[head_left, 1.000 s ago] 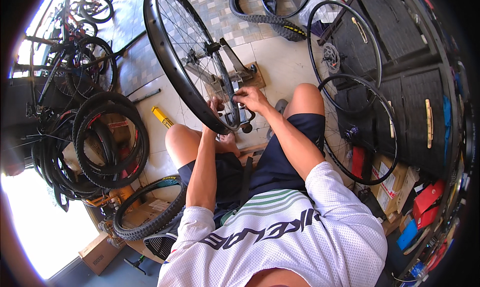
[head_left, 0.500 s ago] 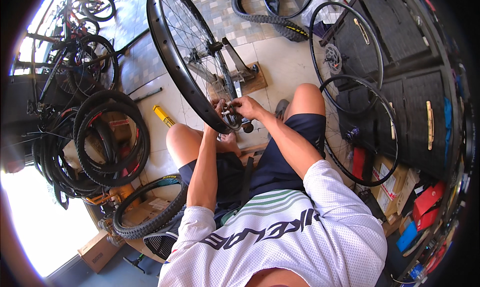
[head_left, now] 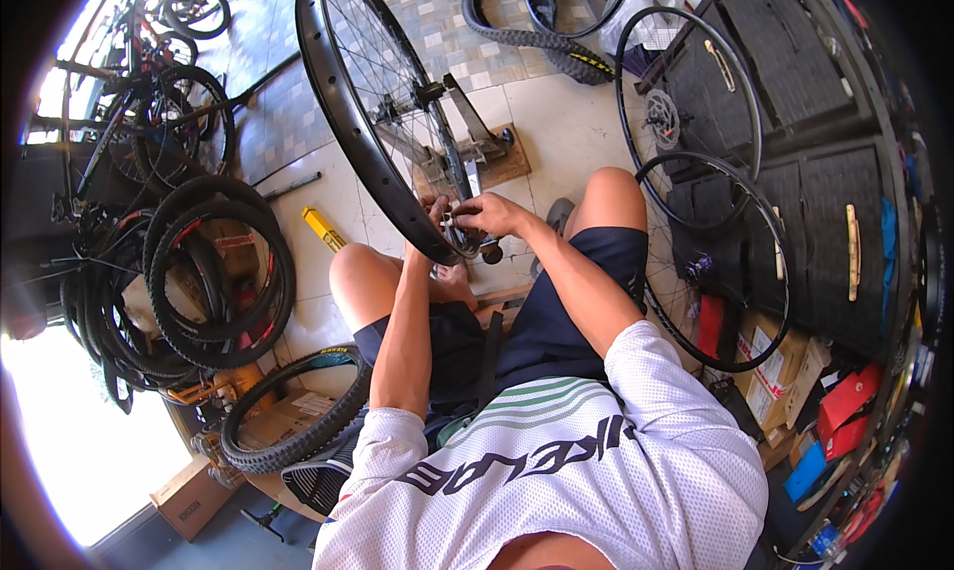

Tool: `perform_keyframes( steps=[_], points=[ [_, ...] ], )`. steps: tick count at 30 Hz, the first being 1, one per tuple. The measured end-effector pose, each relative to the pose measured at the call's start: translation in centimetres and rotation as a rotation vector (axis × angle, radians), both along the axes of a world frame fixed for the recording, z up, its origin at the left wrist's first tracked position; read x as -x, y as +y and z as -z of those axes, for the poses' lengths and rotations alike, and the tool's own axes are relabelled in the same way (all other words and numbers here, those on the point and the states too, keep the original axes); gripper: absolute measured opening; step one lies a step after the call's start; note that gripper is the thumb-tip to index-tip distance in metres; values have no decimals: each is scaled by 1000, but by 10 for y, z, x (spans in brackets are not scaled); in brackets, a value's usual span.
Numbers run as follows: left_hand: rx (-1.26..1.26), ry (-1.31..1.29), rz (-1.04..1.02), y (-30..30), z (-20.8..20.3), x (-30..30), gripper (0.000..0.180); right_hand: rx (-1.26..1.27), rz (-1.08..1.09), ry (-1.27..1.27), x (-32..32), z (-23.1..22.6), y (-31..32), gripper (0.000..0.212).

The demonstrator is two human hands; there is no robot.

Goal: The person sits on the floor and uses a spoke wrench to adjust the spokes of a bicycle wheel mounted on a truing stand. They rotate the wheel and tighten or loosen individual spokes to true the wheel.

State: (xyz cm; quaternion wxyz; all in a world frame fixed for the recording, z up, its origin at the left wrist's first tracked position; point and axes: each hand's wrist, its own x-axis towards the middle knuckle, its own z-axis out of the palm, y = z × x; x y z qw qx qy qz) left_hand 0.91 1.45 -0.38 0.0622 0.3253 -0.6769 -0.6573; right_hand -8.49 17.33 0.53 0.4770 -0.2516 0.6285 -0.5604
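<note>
A bicycle wheel with a wide black rim (head_left: 343, 123) stands upright in a metal truing stand (head_left: 465, 108) in front of me. Both my hands are at its near lower part, among the spokes. My left hand (head_left: 435, 209) reaches past the rim, its fingers curled close to the spokes and partly hidden. From the right comes my right hand (head_left: 487, 214), thumb and fingers drawn together against the wheel just beside the left. Whatever lies between the fingertips is too small to make out. A dark round knob (head_left: 492, 253) of the stand sits below my right hand.
The stand rests on a wooden base (head_left: 517, 160). A yellow bar-shaped object (head_left: 323, 229) lies left on the tiles. Tyres (head_left: 164, 272) and bicycles (head_left: 184, 113) crowd the left. Two wheels (head_left: 760, 123) lean against black drawers (head_left: 815, 222) at right. Another tyre (head_left: 537, 38) lies ahead.
The wheel's rim has shifted very slightly to the right. My hands stay at the same spot on the spokes, with only small finger movement.
</note>
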Motion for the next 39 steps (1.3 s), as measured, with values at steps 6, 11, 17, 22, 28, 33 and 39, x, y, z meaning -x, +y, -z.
perform_keyframes(
  steps=[6,11,17,22,28,33,39],
  points=[
    [-26,28,23,1,-4,3,27,-83,96,188,-5,1,-3,40],
    [-17,20,-4,0,0,2,28,-160,186,387,-12,-1,-7,40],
    [24,-9,-19,3,-7,1,34,-3,171,159,2,4,2,23],
    [-174,-29,-65,7,-30,4,47,29,317,41,17,-2,13,23],
    [86,-49,-46,8,-18,3,42,-1,168,217,10,13,5,23],
    [-17,16,14,10,-7,-3,33,-6,106,128,0,21,0,25],
    [-71,37,47,12,-14,1,30,16,75,-154,-1,23,0,25]
  ],
)
